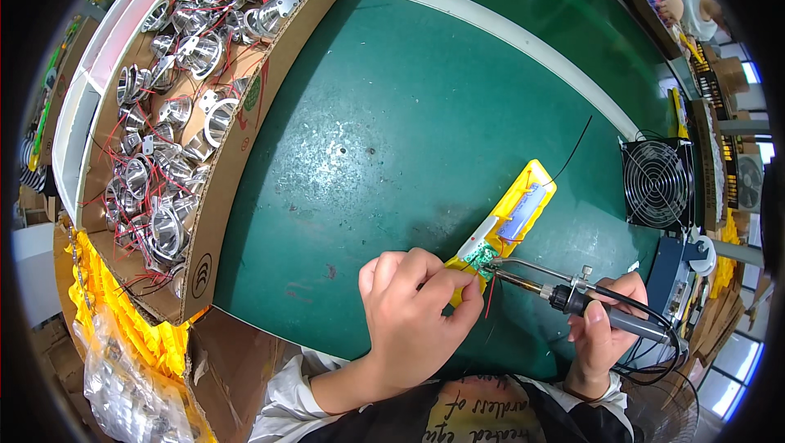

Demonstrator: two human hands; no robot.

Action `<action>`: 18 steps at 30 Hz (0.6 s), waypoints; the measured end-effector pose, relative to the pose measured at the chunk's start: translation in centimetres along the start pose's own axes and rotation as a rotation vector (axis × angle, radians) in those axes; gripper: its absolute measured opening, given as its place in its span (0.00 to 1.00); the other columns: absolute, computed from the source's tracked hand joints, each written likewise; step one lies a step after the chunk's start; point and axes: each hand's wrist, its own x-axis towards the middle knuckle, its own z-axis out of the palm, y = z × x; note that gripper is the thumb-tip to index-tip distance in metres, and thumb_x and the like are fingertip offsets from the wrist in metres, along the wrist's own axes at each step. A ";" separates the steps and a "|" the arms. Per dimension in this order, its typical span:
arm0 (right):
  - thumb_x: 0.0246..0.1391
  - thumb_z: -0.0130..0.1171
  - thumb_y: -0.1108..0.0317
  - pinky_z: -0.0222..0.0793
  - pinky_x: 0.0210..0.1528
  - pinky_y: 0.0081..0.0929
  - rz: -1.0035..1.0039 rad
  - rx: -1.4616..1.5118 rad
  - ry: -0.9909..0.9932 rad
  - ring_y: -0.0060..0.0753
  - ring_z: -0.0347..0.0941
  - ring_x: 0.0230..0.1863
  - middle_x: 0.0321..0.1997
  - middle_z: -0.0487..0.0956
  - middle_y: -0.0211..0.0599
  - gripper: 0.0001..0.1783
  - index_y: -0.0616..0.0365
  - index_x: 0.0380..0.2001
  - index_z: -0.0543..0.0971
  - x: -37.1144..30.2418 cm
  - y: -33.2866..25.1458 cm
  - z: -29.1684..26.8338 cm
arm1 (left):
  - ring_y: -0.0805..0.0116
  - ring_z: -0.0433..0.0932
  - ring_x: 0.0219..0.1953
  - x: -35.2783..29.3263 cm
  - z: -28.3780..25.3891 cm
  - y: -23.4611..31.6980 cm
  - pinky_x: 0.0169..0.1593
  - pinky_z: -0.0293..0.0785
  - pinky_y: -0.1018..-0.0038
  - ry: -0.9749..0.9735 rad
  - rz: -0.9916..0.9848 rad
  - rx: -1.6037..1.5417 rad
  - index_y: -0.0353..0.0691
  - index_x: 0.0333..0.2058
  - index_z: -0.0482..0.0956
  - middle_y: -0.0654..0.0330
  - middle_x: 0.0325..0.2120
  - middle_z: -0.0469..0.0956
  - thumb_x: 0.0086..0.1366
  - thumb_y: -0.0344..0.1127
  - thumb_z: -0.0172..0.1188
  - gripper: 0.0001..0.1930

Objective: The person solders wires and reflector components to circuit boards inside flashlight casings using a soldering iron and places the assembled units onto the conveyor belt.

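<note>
Spread widest, a green surface (392, 116). Between nine and ten o'clock, a long cardboard box (222, 214) heaped with silver reflector cups (168, 230), thin red leads trailing among them. At three o'clock, a black cooling fan (657, 184) with a round wire grille. Toward four, the right hand (605, 337), fingers wrapped around the handle of a soldering iron (564, 297), tip aimed back between nine and ten. Near six, the left hand (417, 300), fingers bent in close at the near end of an open yellow plastic housing (533, 175); impossible to tell whether pinching anything there. Housing between three and four o'clock from centre, slanted from seven to one. Inside, toward one, a bluish cylindrical battery cell (521, 214); toward seven, a small green circuit board (481, 257), right at the iron's tip, contact uncertain. Below the board, toward six, a red wire (490, 300); past the housing's far end, toward one, a thin black wire (575, 149).

Probably partway along: cell and board already seated, soldering apparently under way; housing still uncovered, wires apparently still loose.
</note>
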 end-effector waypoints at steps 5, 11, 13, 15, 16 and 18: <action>0.45 0.56 0.70 0.59 0.15 0.12 0.003 0.004 -0.013 0.17 0.63 0.13 0.16 0.68 0.35 0.13 0.62 0.25 0.62 0.2 0.2 0.0 | 0.70 0.62 0.23 0.1 0.1 -0.1 0.31 0.56 0.73 0.003 -0.004 -0.003 0.46 0.16 0.75 0.69 0.17 0.64 0.36 0.28 0.64 0.07; 0.45 0.56 0.70 0.59 0.14 0.12 -0.018 0.014 0.043 0.17 0.62 0.12 0.16 0.68 0.35 0.13 0.62 0.25 0.62 0.0 0.0 0.1 | 0.70 0.62 0.23 0.1 0.0 0.2 0.31 0.56 0.74 0.004 -0.005 -0.012 0.46 0.16 0.75 0.69 0.17 0.64 0.36 0.28 0.64 0.07; 0.44 0.56 0.70 0.59 0.14 0.12 -0.017 0.013 0.033 0.17 0.62 0.12 0.16 0.68 0.35 0.13 0.62 0.25 0.62 0.1 0.1 -0.1 | 0.70 0.62 0.23 0.2 0.0 0.2 0.31 0.56 0.74 0.005 -0.009 -0.012 0.46 0.16 0.75 0.69 0.17 0.64 0.36 0.28 0.64 0.07; 0.44 0.56 0.70 0.58 0.14 0.12 -0.017 0.013 0.024 0.17 0.62 0.11 0.16 0.68 0.35 0.13 0.62 0.25 0.62 0.1 0.2 -0.2 | 0.70 0.62 0.23 0.2 0.0 0.2 0.31 0.56 0.74 0.004 -0.010 -0.013 0.46 0.16 0.75 0.69 0.17 0.64 0.36 0.28 0.64 0.07; 0.44 0.56 0.70 0.58 0.14 0.12 -0.014 0.011 0.018 0.17 0.62 0.11 0.16 0.68 0.35 0.13 0.62 0.25 0.62 0.0 0.2 -0.2 | 0.70 0.62 0.23 0.1 0.0 0.2 0.31 0.56 0.74 0.003 -0.011 -0.013 0.46 0.16 0.75 0.69 0.17 0.64 0.36 0.28 0.64 0.07; 0.44 0.56 0.70 0.58 0.14 0.12 -0.011 0.008 0.012 0.17 0.62 0.11 0.16 0.68 0.35 0.13 0.62 0.25 0.62 0.0 0.3 -0.2 | 0.70 0.62 0.23 0.1 0.0 0.2 0.31 0.56 0.74 0.003 -0.010 -0.013 0.46 0.16 0.75 0.69 0.17 0.64 0.36 0.27 0.64 0.07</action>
